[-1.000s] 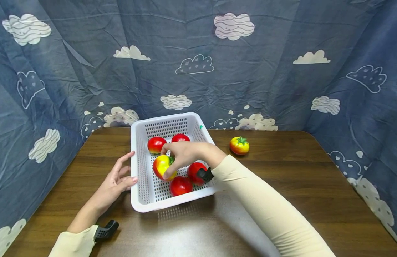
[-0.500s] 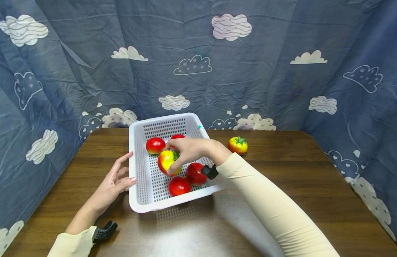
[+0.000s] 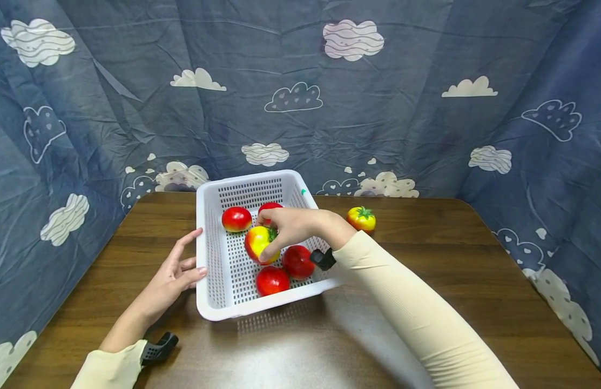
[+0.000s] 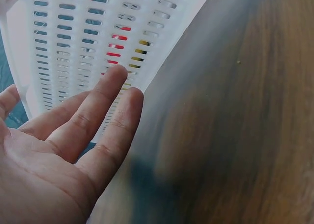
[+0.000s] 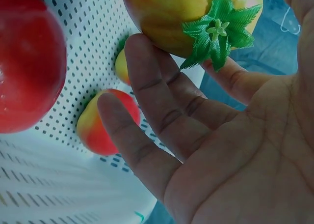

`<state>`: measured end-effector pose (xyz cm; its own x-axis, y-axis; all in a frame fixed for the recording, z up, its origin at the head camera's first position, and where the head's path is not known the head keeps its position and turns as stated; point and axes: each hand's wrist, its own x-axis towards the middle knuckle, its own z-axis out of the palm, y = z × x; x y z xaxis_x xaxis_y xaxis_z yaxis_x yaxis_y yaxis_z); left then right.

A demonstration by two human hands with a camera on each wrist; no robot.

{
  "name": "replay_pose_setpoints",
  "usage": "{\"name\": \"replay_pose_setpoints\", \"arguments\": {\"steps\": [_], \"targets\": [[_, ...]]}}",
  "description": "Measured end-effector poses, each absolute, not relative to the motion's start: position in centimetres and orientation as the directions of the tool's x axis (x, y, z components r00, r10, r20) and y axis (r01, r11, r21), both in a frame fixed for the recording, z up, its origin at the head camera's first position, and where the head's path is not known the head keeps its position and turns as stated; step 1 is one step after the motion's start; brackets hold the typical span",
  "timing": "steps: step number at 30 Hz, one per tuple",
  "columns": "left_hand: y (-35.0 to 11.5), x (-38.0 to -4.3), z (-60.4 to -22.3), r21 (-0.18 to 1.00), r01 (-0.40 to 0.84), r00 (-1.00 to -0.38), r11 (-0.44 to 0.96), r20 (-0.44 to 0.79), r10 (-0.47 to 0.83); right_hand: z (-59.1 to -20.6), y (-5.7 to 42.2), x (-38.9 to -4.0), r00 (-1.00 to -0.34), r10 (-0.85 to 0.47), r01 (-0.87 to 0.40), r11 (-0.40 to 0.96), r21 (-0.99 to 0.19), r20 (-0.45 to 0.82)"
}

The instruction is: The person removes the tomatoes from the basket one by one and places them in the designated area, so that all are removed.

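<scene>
My right hand [image 3: 292, 226] pinches a red-and-yellow artificial tomato [image 3: 257, 241] between thumb and fingers, over the inside of a white plastic basket [image 3: 205, 292]. In the right wrist view the tomato [image 5: 171, 17] shows its green leafy top turned toward the palm. Several red fruits lie on the basket's perforated floor, among them one red fruit [image 3: 272, 281] near the front and another [image 3: 236, 219] at the back left. My left hand [image 3: 171, 273] touches the basket's left rim with index fingertip and thumb. Its fingers extend along the slotted outer wall [image 4: 73, 42] in the left wrist view.
Another yellow-and-red tomato [image 3: 361, 218] with green leaves stands on the wooden table [image 3: 441, 265], right of the basket. A blue curtain [image 3: 402, 129] with cloud prints hangs right behind the table's far edge and along its sides.
My right hand has shifted a little to the right and toward the back with the tomato, away from the basket's left wall. My left hand and the basket have stayed in place.
</scene>
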<state>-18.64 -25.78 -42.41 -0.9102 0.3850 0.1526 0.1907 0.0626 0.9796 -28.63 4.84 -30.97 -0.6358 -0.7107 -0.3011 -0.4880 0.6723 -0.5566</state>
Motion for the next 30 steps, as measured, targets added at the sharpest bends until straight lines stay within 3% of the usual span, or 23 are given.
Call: {"name": "replay_pose_setpoints", "arguments": {"steps": [30], "targets": [[-25.7,-18.5,-42.5,0.981,0.169,-0.914,0.100,0.118,0.388,-28.9,9.6,-29.1,-0.720,-0.637,-0.419,0.716,-0.558,-0.277]]}}
